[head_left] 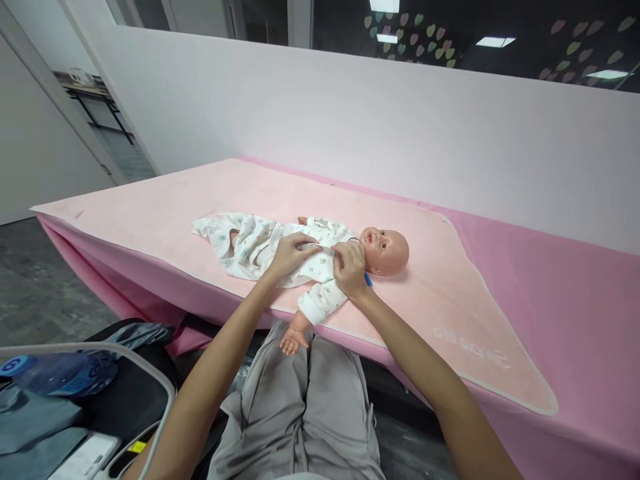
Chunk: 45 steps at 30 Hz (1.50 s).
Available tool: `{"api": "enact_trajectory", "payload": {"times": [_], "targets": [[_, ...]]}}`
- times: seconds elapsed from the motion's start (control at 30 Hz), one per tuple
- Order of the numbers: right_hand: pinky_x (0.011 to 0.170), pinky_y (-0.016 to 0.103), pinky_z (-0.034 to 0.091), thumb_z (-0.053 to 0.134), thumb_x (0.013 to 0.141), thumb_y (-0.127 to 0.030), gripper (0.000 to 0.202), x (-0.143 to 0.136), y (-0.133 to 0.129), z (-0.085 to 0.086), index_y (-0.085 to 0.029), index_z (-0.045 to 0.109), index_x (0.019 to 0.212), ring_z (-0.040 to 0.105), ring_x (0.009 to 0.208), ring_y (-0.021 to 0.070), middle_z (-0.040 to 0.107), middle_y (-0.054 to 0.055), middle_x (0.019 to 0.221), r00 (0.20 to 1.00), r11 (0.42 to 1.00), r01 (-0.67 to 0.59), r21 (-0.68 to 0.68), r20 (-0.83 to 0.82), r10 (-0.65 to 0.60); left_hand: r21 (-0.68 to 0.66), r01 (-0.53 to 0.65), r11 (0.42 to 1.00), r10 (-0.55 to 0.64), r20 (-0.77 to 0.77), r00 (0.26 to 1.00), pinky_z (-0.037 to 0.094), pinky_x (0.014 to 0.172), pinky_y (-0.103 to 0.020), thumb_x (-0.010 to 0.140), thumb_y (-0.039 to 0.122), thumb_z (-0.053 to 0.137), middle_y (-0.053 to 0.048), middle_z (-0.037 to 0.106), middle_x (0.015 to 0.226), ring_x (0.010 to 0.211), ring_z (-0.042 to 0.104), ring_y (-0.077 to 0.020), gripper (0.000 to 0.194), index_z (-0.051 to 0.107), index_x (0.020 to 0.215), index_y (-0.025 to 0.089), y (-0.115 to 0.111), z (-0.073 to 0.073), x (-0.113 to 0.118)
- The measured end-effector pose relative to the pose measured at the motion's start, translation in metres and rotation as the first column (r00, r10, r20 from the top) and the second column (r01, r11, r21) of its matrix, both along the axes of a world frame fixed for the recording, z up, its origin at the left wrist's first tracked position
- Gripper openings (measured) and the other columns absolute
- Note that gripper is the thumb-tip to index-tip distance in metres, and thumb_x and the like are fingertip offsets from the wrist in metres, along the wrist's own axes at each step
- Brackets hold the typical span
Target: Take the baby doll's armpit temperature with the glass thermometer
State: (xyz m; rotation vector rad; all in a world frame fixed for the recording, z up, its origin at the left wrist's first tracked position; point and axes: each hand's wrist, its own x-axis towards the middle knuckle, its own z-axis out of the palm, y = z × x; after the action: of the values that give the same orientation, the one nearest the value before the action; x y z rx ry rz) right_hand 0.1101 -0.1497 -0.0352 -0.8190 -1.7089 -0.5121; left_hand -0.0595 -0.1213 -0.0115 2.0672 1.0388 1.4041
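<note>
We are pinching a printed white top with left grip and right grip (doll's head is lying just beside the latter).

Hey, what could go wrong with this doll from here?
The doll lies near the edge of the pink-covered table, so a tug might drag it off. Its arm already reaches past that edge and could get bumped by the knees below. The left hand and right hand are both at the chest of the patterned shirt; pulling apart hard might strain the cloth.
</note>
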Motion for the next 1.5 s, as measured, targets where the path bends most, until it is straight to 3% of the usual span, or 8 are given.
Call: {"api": "enact_trajectory", "payload": {"times": [0.13,0.27,0.77,1.2,1.33,1.5], "targets": [[0.084,0.038,0.044,0.041,0.086,-0.011,0.021,0.001,0.001,-0.002,-0.022,0.056,0.094,0.057,0.086,0.0194,0.064,0.005,0.087,1.000,1.000,-0.002,0.010,-0.029,0.002,0.112,-0.077,0.991,0.077,0.006,0.997,0.046,0.077,-0.030,0.073,0.039,0.068,-0.003,0.064,0.081,0.081,0.059,-0.0182,0.021,0.064,0.076,0.018,0.000,-0.005,0.000],[0.084,0.038,0.044,0.040,0.086,-0.011,0.021,0.001,0.000,-0.001,-0.021,0.056,0.095,0.056,0.088,0.0196,0.064,0.005,0.088,0.999,1.000,-0.010,0.001,-0.047,0.010,0.167,-0.047,0.985,0.053,-0.035,0.998,0.044,0.085,-0.032,0.077,0.037,0.065,-0.004,0.064,0.091,0.092,0.058,-0.0191,0.021,0.065,0.089,0.020,-0.004,-0.007,-0.005],[0.085,0.039,0.045,0.040,0.086,-0.011,0.022,0.000,0.000,-0.002,-0.022,0.057,0.094,0.057,0.087,0.0196,0.064,0.005,0.087,0.998,0.999,-0.037,0.006,-0.057,0.038,0.060,-0.063,0.996,0.061,0.027,0.998,0.047,0.082,-0.033,0.077,0.041,0.064,-0.005,0.067,0.096,0.090,0.061,-0.0193,0.028,0.066,0.096,0.020,-0.004,-0.012,-0.005],[0.083,0.039,0.045,0.041,0.084,-0.009,0.021,0.001,0.000,-0.002,-0.021,0.056,0.093,0.057,0.086,0.0196,0.064,0.005,0.087,0.998,0.999,-0.028,0.034,-0.051,0.030,0.085,-0.086,0.993,0.084,0.025,0.996,0.046,0.077,-0.031,0.076,0.039,0.065,-0.004,0.065,0.087,0.083,0.060,-0.0182,0.027,0.066,0.093,0.019,-0.002,-0.012,-0.004],[0.083,0.039,0.045,0.041,0.084,-0.009,0.022,0.001,0.000,-0.002,-0.021,0.056,0.094,0.057,0.086,0.0195,0.063,0.005,0.087,0.998,1.000,-0.002,0.019,-0.063,0.003,0.122,-0.033,0.992,0.041,-0.059,0.997,0.044,0.082,-0.033,0.080,0.035,0.058,-0.005,0.065,0.092,0.088,0.059,-0.0197,0.021,0.066,0.093,0.021,-0.004,-0.008,-0.015],[0.081,0.037,0.046,0.041,0.085,-0.009,0.021,0.001,0.001,-0.001,-0.021,0.056,0.093,0.056,0.085,0.0193,0.063,0.005,0.087,0.996,1.000,0.014,0.015,-0.083,-0.012,0.132,-0.025,0.991,0.042,-0.125,0.991,0.042,0.084,-0.035,0.079,0.026,0.050,-0.005,0.064,0.090,0.089,0.058,-0.0216,0.017,0.066,0.078,0.019,-0.002,-0.009,-0.045]]}}
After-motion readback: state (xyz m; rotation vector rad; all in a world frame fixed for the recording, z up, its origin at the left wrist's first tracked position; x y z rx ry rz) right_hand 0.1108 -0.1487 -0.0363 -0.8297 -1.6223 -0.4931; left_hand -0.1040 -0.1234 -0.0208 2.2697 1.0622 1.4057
